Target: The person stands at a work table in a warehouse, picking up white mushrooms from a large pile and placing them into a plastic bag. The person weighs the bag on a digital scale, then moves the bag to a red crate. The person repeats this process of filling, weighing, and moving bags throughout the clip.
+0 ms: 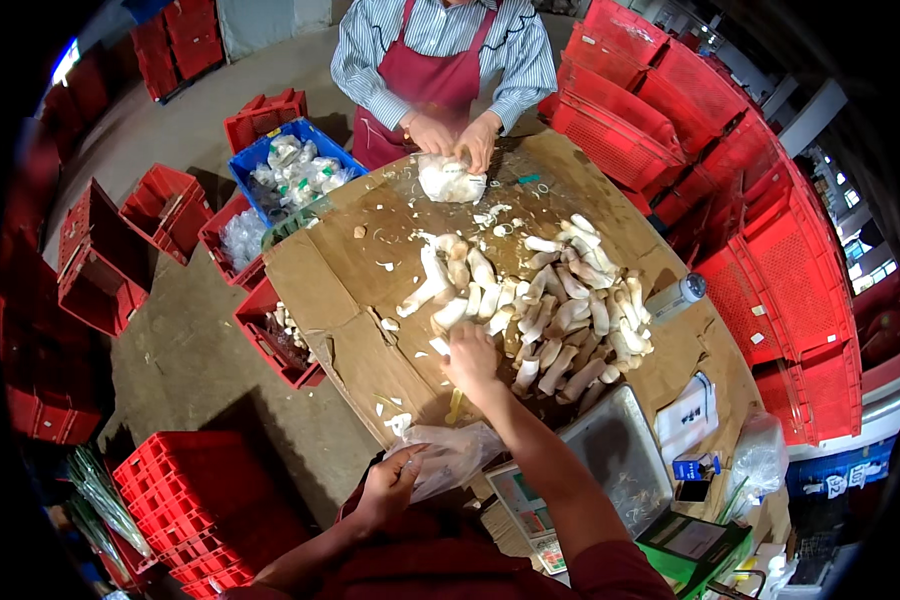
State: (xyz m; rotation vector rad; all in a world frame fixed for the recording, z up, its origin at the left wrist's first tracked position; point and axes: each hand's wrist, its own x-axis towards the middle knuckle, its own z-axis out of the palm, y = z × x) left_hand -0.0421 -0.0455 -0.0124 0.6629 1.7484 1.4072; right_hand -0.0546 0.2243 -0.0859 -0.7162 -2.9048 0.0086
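My left hand [391,484] grips the edge of a clear plastic bag [450,461] at the near side of the table. My right hand [471,356] reaches over the near left edge of a heap of king oyster mushrooms [562,307]. A pale mushroom piece [440,346] shows beside its fingers; whether they hold it is hidden. Thick white stems and brownish caps lie mixed in the heap, which spreads across the middle of the cardboard-covered table [345,375]. White trimmings [399,424] and a yellowish strip [454,405] lie left of my right forearm.
Across the table a co-worker's hands [457,142] handle a filled plastic bag [451,178]. A scale with a metal pan [615,457] stands near my right arm. A clear bottle [675,296] lies at the right edge. Red crates [780,277] and a blue crate [247,176] surround the table.
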